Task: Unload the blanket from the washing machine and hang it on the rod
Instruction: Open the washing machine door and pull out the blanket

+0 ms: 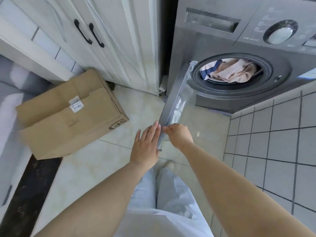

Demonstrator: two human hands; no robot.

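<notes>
We gripped the door (177,106) edge with right hand (177,134), left hand (147,142) flat against it; blanket (230,71) might snag, judging by its bunching.

The washing machine (239,48) stands with its door (177,106) swung wide open and a pinkish blanket (230,71) bunched inside the drum. The left hand (145,144) lies flat against the door's edge; the right hand (178,134) grips it. A cardboard box (68,113) sits on the floor (106,168).

The cardboard box (71,115) bears a printed "SF" logo; its sticker and the washing machine (239,48) panel lettering are unreadable.
</notes>
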